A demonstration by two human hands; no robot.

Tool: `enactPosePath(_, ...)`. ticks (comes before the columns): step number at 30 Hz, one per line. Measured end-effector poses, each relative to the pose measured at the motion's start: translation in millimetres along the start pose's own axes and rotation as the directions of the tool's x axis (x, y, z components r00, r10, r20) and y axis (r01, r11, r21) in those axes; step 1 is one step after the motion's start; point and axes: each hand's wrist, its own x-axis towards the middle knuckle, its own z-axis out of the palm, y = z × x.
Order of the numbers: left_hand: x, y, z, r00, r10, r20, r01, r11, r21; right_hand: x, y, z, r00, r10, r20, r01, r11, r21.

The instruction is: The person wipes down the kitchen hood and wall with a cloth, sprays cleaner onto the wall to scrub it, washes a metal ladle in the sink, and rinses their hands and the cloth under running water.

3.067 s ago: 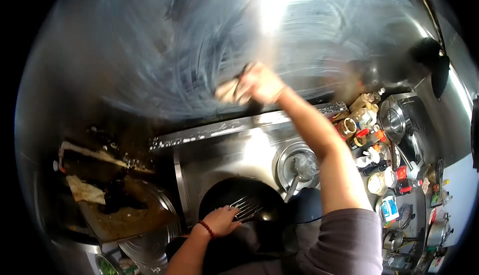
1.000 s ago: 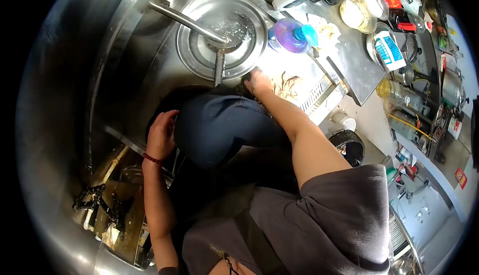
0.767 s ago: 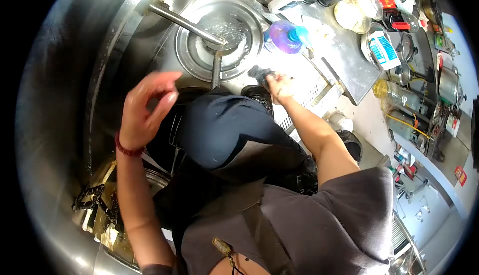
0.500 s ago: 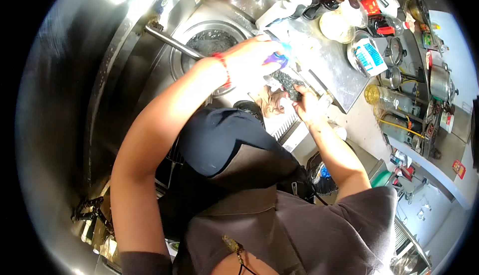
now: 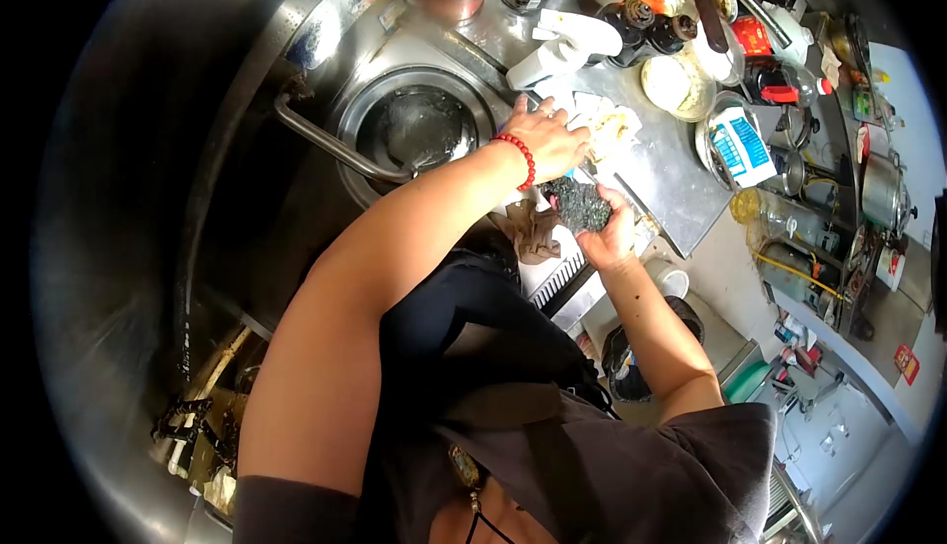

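My left hand (image 5: 550, 140), with a red bead bracelet at the wrist, reaches over the metal counter with its fingers spread. Crumpled white paper or cloth (image 5: 614, 130) lies just beyond those fingers; what is directly under the palm is hidden. My right hand (image 5: 614, 234) grips a dark, coarse scouring pad (image 5: 579, 205), thumb on its near side. Close below the pad a crumpled brown cloth (image 5: 533, 233) hangs at the counter edge.
A round sink (image 5: 357, 115) holding water lies left, crossed by a metal faucet pipe (image 5: 340, 154). Dark bottles (image 5: 631, 23), a white spray bottle (image 5: 552, 56), jars and bowls crowd the counter's back. A container with a blue-and-white packet (image 5: 742, 145) stands right.
The blue-purple object that was in my left hand is no longer seen in it; the fingers have spread. My right hand keeps the scouring pad, and the view has shifted slightly.
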Motion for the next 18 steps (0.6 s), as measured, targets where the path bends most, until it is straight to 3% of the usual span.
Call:
enactPosePath(3,1.8,0.5,4.6,1.0,-0.018,0.021,0.016,0.995,0.097,-4.1,-3.8,-27.2,0.996,-0.073,0.047,0.08,0.982,-0.171)
enactPosePath(4,-1.6,2.0,-8.2,0.997,-0.022,0.069,0.021,1.0,0.015,-6.2,-4.7,-46.8,0.992,-0.108,0.06,0.118,0.971,-0.207)
enactPosePath(5,-17.0,6.4,-47.1,0.941,0.152,0.302,-0.176,0.983,0.054,-41.0,-9.7,-21.7,0.994,-0.025,-0.103,-0.026,0.888,-0.46)
enactPosePath(6,-18.2,-2.6,-27.9,0.985,0.16,0.058,-0.12,0.895,-0.43,-64.8,-5.6,4.2,0.992,-0.076,-0.104,0.009,0.846,-0.533)
enactPosePath(7,-47.7,6.0,-60.1,0.981,0.064,0.181,0.112,0.574,-0.811,-54.0,-4.8,-31.8,0.993,-0.11,-0.039,0.079,0.878,-0.472)
enactPosePath(8,-76.5,6.3,-82.5,0.992,0.114,0.055,-0.022,0.586,-0.81,-63.3,-3.5,-19.2,0.975,0.008,0.22,0.094,0.888,-0.449)
enactPosePath(9,-104.7,6.5,-104.7,0.984,0.161,-0.071,-0.154,0.595,-0.789,-67.5,-4.0,-7.2,0.987,0.076,0.145,-0.014,0.922,-0.386)
enactPosePath(10,-124.8,-2.3,-100.2,0.964,0.103,-0.246,-0.243,0.716,-0.654,-76.6,2.6,30.2,0.981,0.073,0.178,0.01,0.903,-0.429)
enactPosePath(11,-161.0,-8.6,-126.8,0.954,0.117,-0.277,-0.274,0.718,-0.64,-66.0,2.2,62.5,0.964,0.04,0.261,0.116,0.824,-0.555)
enactPosePath(12,-189.5,-15.8,-121.4,0.833,0.113,-0.542,-0.495,0.588,-0.639,-81.0,11.9,113.9,0.941,-0.022,0.339,0.265,0.673,-0.691)
enactPosePath(13,-232.7,-14.7,-146.9,0.889,-0.029,-0.457,-0.39,0.477,-0.788,-95.8,21.7,166.0,0.907,-0.085,0.412,0.4,0.481,-0.78)
enactPosePath(14,-252.8,-26.9,-136.8,0.766,-0.069,-0.639,-0.534,0.484,-0.693,-65.6,18.7,194.2,0.598,-0.069,0.799,0.794,0.187,-0.578)
enactPosePath(15,-284.7,-33.6,-135.7,0.768,-0.185,-0.613,-0.472,0.485,-0.737,-70.5,34.4,255.9,0.224,-0.035,0.974,0.97,-0.092,-0.227)
enactPosePath(16,-318.6,-31.2,-137.4,0.699,-0.203,-0.686,-0.542,0.475,-0.693,-90.8,51.4,327.0,-0.101,0.071,0.992,0.973,-0.203,0.114)
enactPosePath(18,-387.4,-28.8,-126.6,0.652,-0.31,-0.692,-0.397,0.638,-0.66,-136.4,91.4,447.6,-0.465,0.092,0.881,0.85,-0.234,0.473)
